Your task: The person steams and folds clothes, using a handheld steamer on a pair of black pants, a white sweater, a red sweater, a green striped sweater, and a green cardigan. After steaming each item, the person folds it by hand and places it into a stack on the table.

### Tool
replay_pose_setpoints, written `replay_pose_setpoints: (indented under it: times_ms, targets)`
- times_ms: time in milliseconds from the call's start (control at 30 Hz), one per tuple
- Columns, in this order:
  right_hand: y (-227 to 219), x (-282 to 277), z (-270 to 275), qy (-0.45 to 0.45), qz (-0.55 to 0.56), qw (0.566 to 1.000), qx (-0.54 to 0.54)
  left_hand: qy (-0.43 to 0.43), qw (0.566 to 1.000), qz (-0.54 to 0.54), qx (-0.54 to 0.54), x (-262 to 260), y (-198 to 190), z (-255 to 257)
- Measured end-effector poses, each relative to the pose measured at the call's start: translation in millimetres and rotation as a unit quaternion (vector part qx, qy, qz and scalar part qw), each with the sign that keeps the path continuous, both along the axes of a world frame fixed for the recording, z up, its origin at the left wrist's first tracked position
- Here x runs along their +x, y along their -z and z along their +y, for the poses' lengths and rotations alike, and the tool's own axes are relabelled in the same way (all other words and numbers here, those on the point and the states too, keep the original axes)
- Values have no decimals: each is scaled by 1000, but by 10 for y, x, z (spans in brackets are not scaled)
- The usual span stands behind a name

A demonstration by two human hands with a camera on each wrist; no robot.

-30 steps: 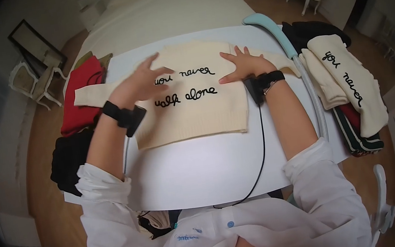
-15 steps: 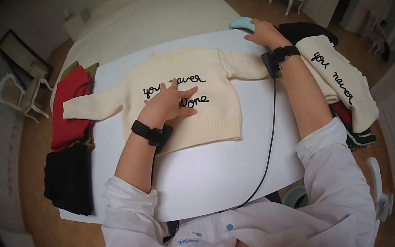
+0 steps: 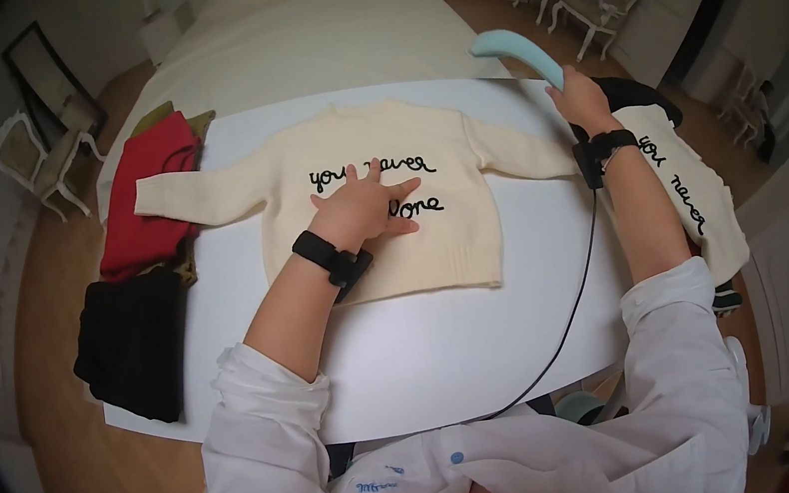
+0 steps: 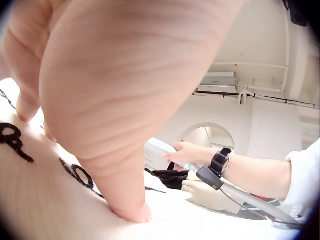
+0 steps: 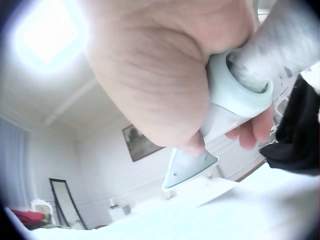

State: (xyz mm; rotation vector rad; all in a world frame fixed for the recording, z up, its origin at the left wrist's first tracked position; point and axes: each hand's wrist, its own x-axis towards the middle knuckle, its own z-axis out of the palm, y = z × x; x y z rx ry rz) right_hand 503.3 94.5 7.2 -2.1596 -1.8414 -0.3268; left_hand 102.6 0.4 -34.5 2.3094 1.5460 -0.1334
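Note:
A cream knit sweater [image 3: 456, 253] with black stitched lettering lies flat, sleeves spread to both sides. My left hand [image 3: 356, 214] rests on its front with fingers spread, covering part of the words. In the left wrist view, the fingertips [image 4: 135, 212] press down on the knit. My right hand [image 3: 584, 104] grips the handle of a pale blue garment steamer [image 3: 516, 46], raised over the table's far right side. From the right wrist view, its flared head [image 5: 191, 169] points away past the thumb, and a grey hose [image 5: 287, 47] runs out of the handle's end.
On the white table [image 3: 391, 368], a red garment [image 3: 145, 196] and a folded black garment [image 3: 131, 344] lie at left. Another cream sweater [image 3: 698, 184] is on the right-hand pile. A black cable [image 3: 579, 306] hangs from my right wrist. A bed [image 3: 316, 46] stands beyond.
My right hand has left the sweater's right side, taken hold of the steamer and lifted it. My left hand has moved right and down onto the lettering.

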Motion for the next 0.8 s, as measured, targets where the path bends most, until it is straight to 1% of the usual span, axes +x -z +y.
replay_pose_setpoints:
  times_ms: [33, 67, 133, 200, 233, 267, 300, 333, 400, 433, 467, 533, 600, 667, 733, 800]
  targets:
    - [-150, -91, -106, -30, -2, 999, 35, 1, 1000, -1, 0, 7, 2, -3]
    - [-286, -194, -237, -28, -3, 999, 35, 0, 1000, 7, 5, 16, 3, -5]
    - [-494, -417, -570, -86, -32, 994, 65, 2, 1000, 14, 10, 16, 5, -9]
    - [-550, -592, -908, -130, -50, 988, 62, 37, 999, 9, 15, -74, -10, 3]
    - [-547, -655, -1070, -166, -36, 984, 52, 39, 999, 6, 17, -172, 32, 116]
    - [-513, -715, -1244, -212, -13, 975, 59, 58, 998, -15, -18, -301, 116, 304]
    - [-505, -785, -1433, -210, -43, 977, 19, 77, 995, -36, -53, -368, 169, 399]
    - [-484, -854, -1592, -208, -73, 975, -21, 75, 995, -40, -52, -371, 155, 354]
    - [-364, -945, -1768, -238, -88, 965, -64, -29, 1000, 6, -3, -319, 67, 164]
    - [-249, -971, -1793, -248, -82, 964, -41, -52, 998, 23, 8, -236, 40, 78]
    - [-232, -1023, -1773, -249, -85, 964, -41, -52, 998, 20, 9, -128, -37, -21]
    - [-203, -1153, -1747, -227, -107, 967, -46, -81, 994, 60, -33, 88, -137, -205]
    - [-214, -1310, -1606, -225, -104, 967, -56, -92, 994, 46, -31, 187, 4, -229]
    - [-214, -1486, -1437, -263, -109, 958, -41, -88, 995, 40, -35, 182, -28, -262]
    - [-181, -1720, -1258, -270, -99, 957, -45, -89, 995, 28, -24, 124, -56, -308]
    - [-129, -1973, -1060, -276, -88, 956, -49, -29, 999, 33, -8, 108, -76, -311]
